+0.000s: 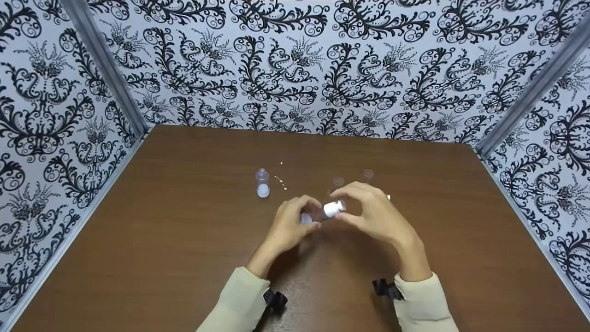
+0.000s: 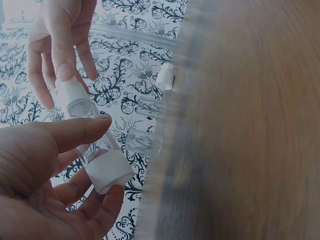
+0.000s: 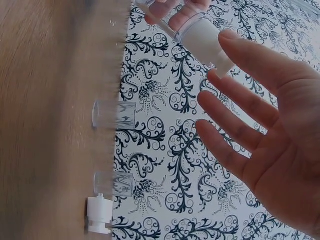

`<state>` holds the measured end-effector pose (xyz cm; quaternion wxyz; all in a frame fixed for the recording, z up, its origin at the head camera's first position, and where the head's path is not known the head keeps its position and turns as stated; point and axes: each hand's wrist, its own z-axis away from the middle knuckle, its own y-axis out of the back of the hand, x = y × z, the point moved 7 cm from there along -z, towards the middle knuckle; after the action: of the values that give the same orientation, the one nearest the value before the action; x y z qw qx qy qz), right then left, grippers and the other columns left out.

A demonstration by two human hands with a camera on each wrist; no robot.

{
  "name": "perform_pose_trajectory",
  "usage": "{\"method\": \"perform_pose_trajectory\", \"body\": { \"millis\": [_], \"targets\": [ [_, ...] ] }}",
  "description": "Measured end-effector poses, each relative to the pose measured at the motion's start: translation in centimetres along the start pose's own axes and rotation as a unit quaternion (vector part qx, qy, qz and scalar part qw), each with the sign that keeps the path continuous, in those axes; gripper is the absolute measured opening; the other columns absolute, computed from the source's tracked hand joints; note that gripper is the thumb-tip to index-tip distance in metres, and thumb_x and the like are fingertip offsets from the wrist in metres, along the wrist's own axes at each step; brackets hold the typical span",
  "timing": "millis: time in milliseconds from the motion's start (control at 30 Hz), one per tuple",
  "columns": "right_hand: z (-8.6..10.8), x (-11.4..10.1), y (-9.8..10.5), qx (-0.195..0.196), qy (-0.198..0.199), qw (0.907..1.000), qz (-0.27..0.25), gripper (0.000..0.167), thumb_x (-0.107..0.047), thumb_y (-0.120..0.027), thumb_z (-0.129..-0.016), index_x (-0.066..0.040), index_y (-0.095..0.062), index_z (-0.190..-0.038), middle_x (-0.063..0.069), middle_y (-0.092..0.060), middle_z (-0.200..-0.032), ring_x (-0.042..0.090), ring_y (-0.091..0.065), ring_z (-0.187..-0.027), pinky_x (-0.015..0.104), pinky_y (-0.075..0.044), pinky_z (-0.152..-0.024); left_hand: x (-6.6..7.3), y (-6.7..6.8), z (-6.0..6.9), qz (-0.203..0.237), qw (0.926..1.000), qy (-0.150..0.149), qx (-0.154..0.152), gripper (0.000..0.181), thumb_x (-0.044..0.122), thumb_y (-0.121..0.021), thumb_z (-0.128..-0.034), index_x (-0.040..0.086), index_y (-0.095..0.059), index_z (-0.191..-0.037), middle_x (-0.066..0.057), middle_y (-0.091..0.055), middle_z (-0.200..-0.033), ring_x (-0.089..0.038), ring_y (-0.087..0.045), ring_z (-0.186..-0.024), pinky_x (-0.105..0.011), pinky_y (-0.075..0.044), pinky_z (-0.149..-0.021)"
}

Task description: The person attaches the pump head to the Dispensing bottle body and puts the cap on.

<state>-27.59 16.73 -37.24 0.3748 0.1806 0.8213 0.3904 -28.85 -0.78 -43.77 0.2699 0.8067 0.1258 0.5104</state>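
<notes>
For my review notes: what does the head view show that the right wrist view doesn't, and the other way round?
Only head view: a second clear bottle beyond the left hand, pale sleeves and black wrist cameras.
Only right wrist view: the palm of the right hand and the stub atop the loose white nozzle piece.
Both: the held bottle, the left hand's fingers, two clear caps, the table and patterned backdrop.

A clear bottle with a white base and a white top on its other end is held aslant above the desk.
</notes>
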Motion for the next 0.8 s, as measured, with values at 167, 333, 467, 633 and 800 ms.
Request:
{"method": "perform_pose_trajectory", "body": {
  "millis": [167, 333, 467, 633, 800],
  "targets": [
    [-0.02, 0.03, -0.3, -0.009, 0.0, 0.9999, 0.006, 0.035, -0.01, -0.09, -0.085, -0.011, -0.077, -0.118, -0.001, -0.074, -0.117, 0.016, -0.068, -0.111, 0.038, -0.055, -0.1, -0.02, -0.02, -0.07, 0.006, 1.0, -0.002, 0.001, 0.036, 0.005, -0.09, -0.0806, 0.009, -0.073, -0.112, -0.007, -0.075, -0.104, -0.026, -0.067, -0.1, -0.046, -0.047, -0.095],
    [0.0, 0.24, -0.69, -0.014, 0.001, 0.9998, 0.012, 0.031, -0.008, -0.09, -0.085, -0.011, -0.078, -0.114, -0.002, -0.074, -0.111, 0.015, -0.068, -0.105, 0.037, -0.055, -0.095, 0.0, -0.01, -0.06, 0.008, 1.0, -0.005, 0.002, 0.036, 0.005, -0.09, -0.0805, 0.009, -0.073, -0.112, -0.007, -0.075, -0.104, -0.026, -0.067, -0.1, -0.045, -0.047, -0.095],
    [-0.03, 0.28, -0.87, -0.014, 0.008, 0.9996, 0.023, 0.028, -0.007, -0.088, -0.086, -0.012, -0.078, -0.111, -0.003, -0.075, -0.107, 0.015, -0.068, -0.1, 0.037, -0.056, -0.091, 0.03, 0.01, -0.02, 0.011, 0.9999, -0.004, 0.002, 0.035, 0.005, -0.09, -0.0809, 0.009, -0.073, -0.112, -0.006, -0.076, -0.105, -0.026, -0.067, -0.101, -0.045, -0.047, -0.096],
    [-0.08, 0.25, -0.99, -0.02, 0.005, 0.9995, 0.025, 0.024, -0.01, -0.087, -0.089, -0.013, -0.078, -0.111, -0.003, -0.075, -0.107, 0.015, -0.068, -0.098, 0.038, -0.056, -0.09, 0.04, -0.02, 0.03, 0.01, 0.9999, -0.006, 0.003, 0.035, 0.004, -0.089, -0.0805, 0.009, -0.073, -0.111, -0.007, -0.076, -0.105, -0.026, -0.067, -0.101, -0.045, -0.046, -0.096],
    [-0.15, 0.17, -1.01, -0.024, -0.01, 0.9996, 0.011, 0.02, -0.013, -0.086, -0.09, -0.013, -0.078, -0.108, -0.005, -0.075, -0.102, 0.012, -0.067, -0.094, 0.037, -0.057, -0.088, 0.21, 0.01, 0.04, 0.005, 0.9998, -0.015, 0.007, 0.035, 0.005, -0.09, -0.0801, 0.008, -0.073, -0.111, -0.007, -0.076, -0.104, -0.026, -0.068, -0.1, -0.046, -0.045, -0.096]
  ]
}}
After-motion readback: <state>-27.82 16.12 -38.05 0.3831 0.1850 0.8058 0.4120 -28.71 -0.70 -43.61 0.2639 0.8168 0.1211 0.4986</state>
